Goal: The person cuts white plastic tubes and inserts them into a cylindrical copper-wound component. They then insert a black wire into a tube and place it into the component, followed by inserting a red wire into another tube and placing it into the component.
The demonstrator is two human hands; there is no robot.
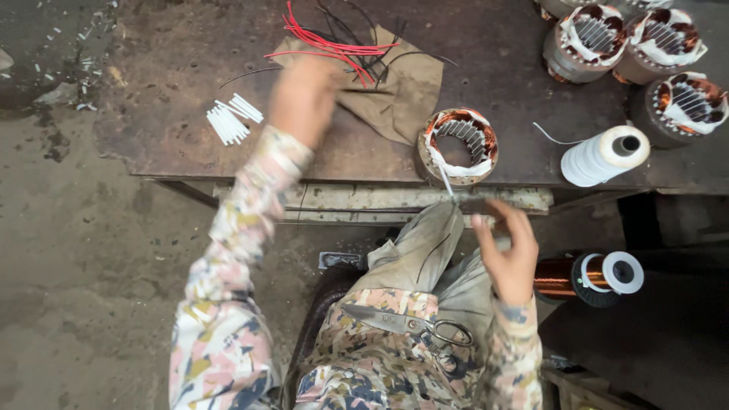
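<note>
My left hand (pixel 304 95) is blurred and reaches over the dark metal table (pixel 182 68) toward a bundle of red and black wires (pixel 342 47) lying on a brown cloth (pixel 402 95); whether it touches them I cannot tell. My right hand (pixel 507 254) hovers below the table edge with its fingers apart, close to a white strip (pixel 446 181) hanging from a motor stator with copper windings (pixel 458 146). Scissors (pixel 406 323) rest on my lap.
White sleeve tubes (pixel 234 118) lie left of my left hand. A white thread spool (pixel 604 156) lies at the table's right, with three more stators (pixel 630 42) behind it. A copper wire spool (pixel 588 275) sits below on the right. Concrete floor stretches to the left.
</note>
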